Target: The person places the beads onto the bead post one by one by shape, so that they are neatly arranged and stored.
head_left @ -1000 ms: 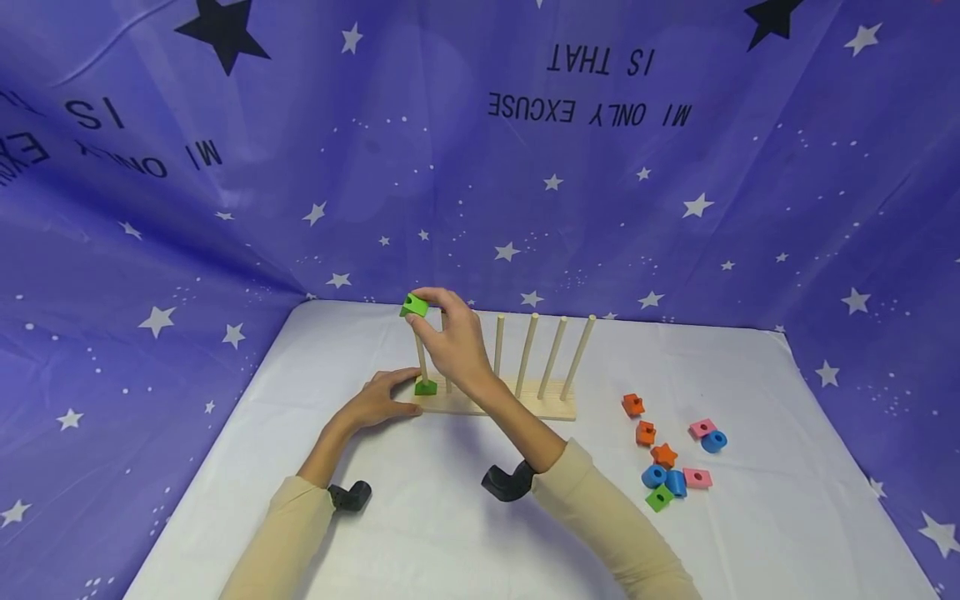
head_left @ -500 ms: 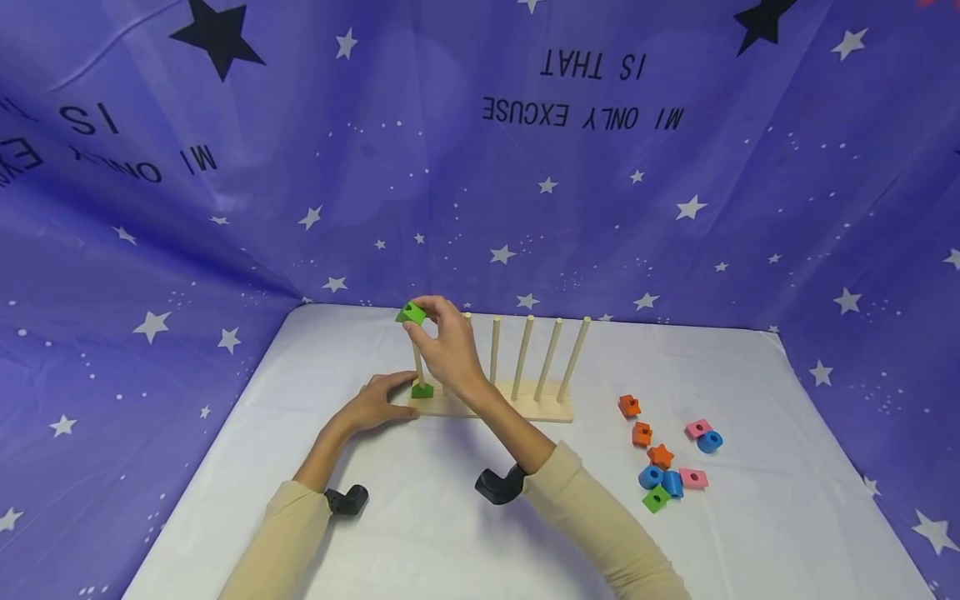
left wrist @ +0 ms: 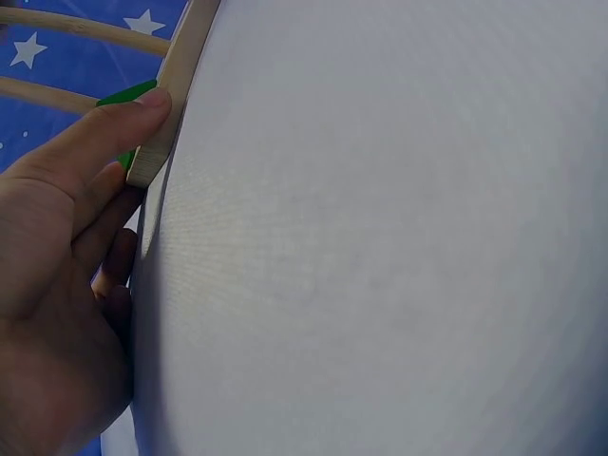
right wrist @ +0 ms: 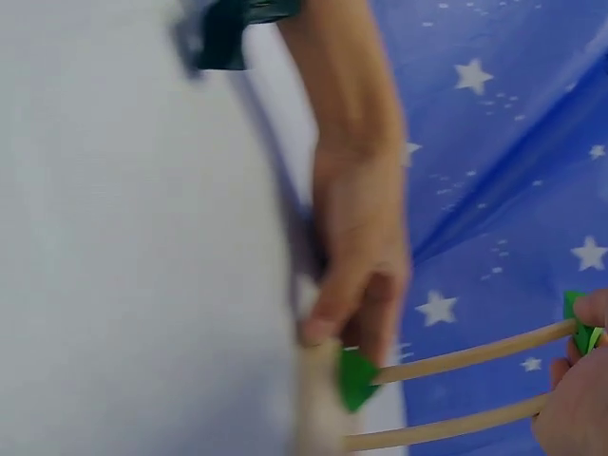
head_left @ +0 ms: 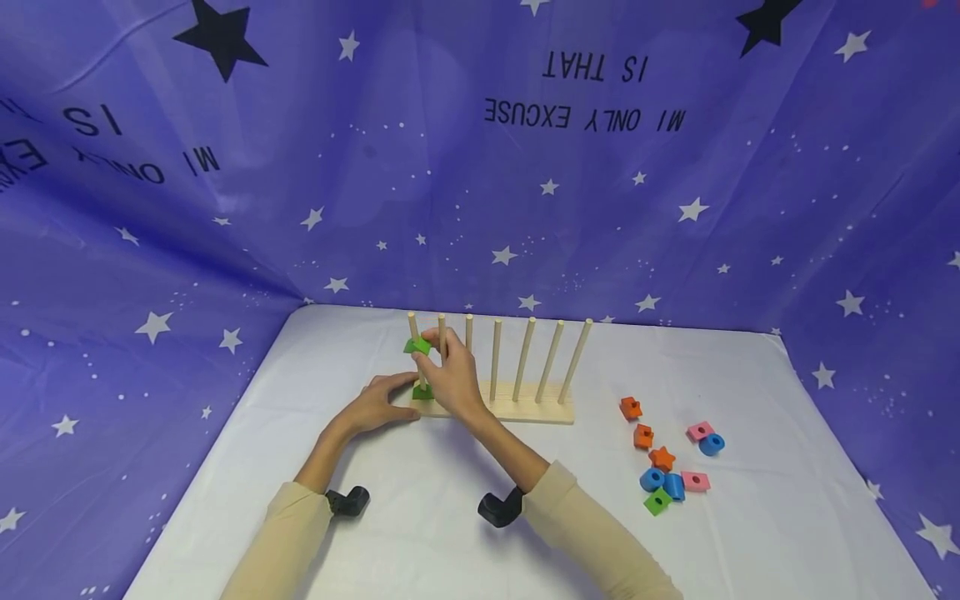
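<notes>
A wooden peg stand point(head_left: 528, 410) with several upright pegs lies toward the back of the white table. My left hand point(head_left: 375, 404) grips its left end, the thumb on the front edge and the fingers round the end, as the left wrist view shows too. Between thumb and fingertips my right hand point(head_left: 453, 379) pinches a green triangular block point(head_left: 417, 345), threaded partway down the leftmost peg point(head_left: 412, 323). The peg's tip sticks out above it. A second green block point(right wrist: 357, 380) sits at the foot of the same peg, on the base.
Right of the stand lie loose blocks: orange stars point(head_left: 662, 458), blue cylinders point(head_left: 652, 479), pink rectangular blocks point(head_left: 696, 482) and a green block point(head_left: 658, 502). A purple star-printed cloth point(head_left: 480, 167) rises behind and at both sides. Black wrist mounts point(head_left: 501, 507) jut from both forearms.
From above the leftmost peg, my right hand has lowered the green block onto it, and the peg's tip now shows above the block. My left hand stays on the stand's end.
</notes>
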Motion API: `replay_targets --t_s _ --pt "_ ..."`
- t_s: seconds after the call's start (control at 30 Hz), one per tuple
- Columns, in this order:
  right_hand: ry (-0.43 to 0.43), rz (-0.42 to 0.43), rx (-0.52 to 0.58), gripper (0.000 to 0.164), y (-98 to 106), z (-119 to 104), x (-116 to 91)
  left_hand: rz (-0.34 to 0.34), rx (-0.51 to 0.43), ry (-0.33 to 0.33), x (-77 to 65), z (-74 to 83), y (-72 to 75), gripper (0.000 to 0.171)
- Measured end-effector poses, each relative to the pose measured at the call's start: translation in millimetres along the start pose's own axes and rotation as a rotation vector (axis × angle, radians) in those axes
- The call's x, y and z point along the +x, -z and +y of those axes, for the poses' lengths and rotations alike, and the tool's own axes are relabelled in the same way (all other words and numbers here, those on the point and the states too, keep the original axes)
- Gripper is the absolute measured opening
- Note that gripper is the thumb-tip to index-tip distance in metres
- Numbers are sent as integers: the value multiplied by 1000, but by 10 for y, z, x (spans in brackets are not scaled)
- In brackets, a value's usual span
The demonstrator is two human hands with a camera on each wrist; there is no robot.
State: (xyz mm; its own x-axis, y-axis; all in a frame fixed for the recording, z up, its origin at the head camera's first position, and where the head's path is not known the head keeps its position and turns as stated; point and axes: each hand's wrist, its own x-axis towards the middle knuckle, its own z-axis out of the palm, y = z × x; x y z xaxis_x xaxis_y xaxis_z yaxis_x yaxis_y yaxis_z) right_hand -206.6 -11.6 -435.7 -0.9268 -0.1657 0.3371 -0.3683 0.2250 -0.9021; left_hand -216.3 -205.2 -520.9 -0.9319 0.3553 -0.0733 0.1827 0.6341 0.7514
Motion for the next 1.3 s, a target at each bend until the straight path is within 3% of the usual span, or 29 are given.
replay_targets --t_s 0.2,0.3,0.53,0.87,1.13,1.3 --pt "-169 -27 -25 26 -115 326 -132 4 -17 12 -7 12 8 77" --pt "-209 -36 -41 24 -155 462 -179 7 -18 5 -1 23 21 76" --pt "-190 -65 -79 25 -171 682 -253 8 -23 -20 9 47 30 74" --pt "-190 -75 -103 28 -157 715 -309 7 -17 -1 -5 16 14 76" --pt "-196 -219 -155 53 129 569 -450 1 -3 18 -30 25 4 77" --pt "-147 -243 -116 39 508 445 -555 1 1 32 -31 47 9 78"
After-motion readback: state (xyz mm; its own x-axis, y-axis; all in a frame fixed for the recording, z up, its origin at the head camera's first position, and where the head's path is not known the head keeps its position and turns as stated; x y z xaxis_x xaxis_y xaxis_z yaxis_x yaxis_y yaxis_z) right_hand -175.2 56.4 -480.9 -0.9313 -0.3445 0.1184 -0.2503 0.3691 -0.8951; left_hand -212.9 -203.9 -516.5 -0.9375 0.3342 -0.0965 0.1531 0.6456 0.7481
